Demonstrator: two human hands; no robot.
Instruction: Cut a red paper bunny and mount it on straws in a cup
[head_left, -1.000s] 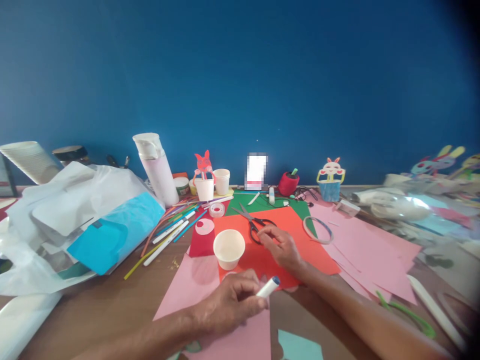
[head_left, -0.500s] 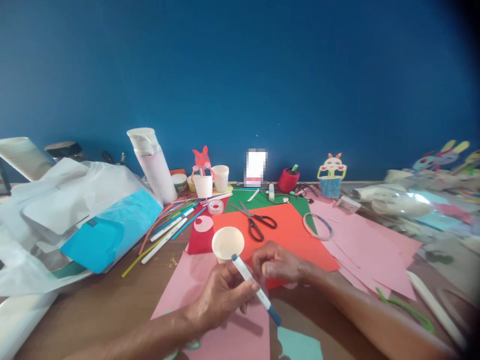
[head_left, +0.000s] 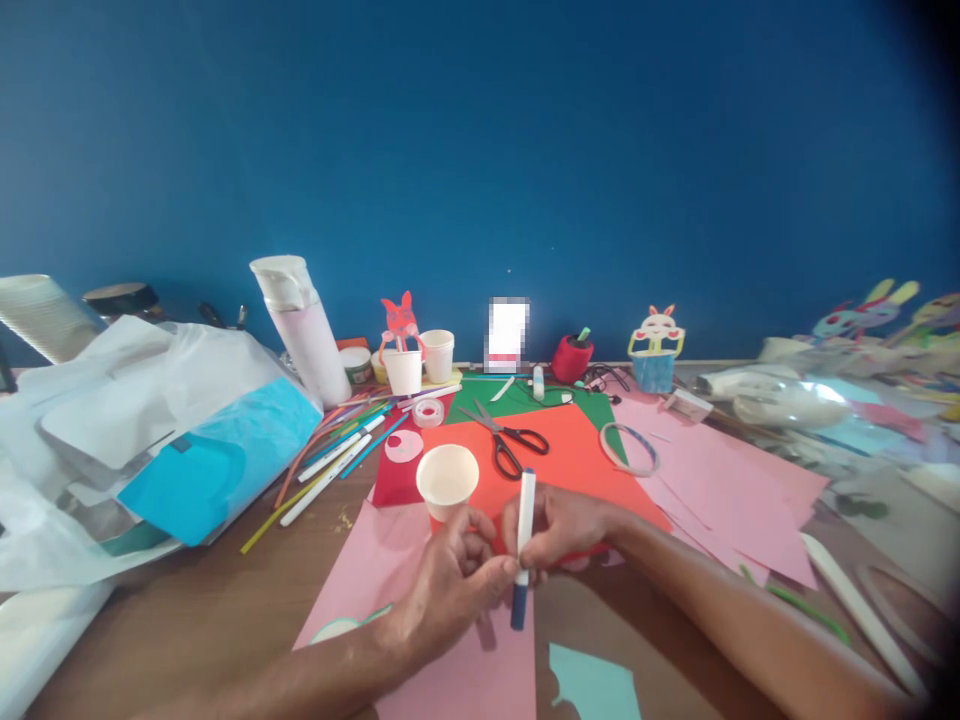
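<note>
Marker point(head_left: 527, 515) nearly upright over the pink paper point(head_left: 461, 685): I see the right hand point(head_left: 559, 527) pinching its barrel, while the left hand point(head_left: 454, 580) meets it thumb-first, fingers curled, grip unclear to me. Its dark end looks capped. The near cup point(head_left: 448, 482) appears undecorated; beyond, the red figure point(head_left: 400, 320) and rabbit figure point(head_left: 658, 328) look finished.
</note>
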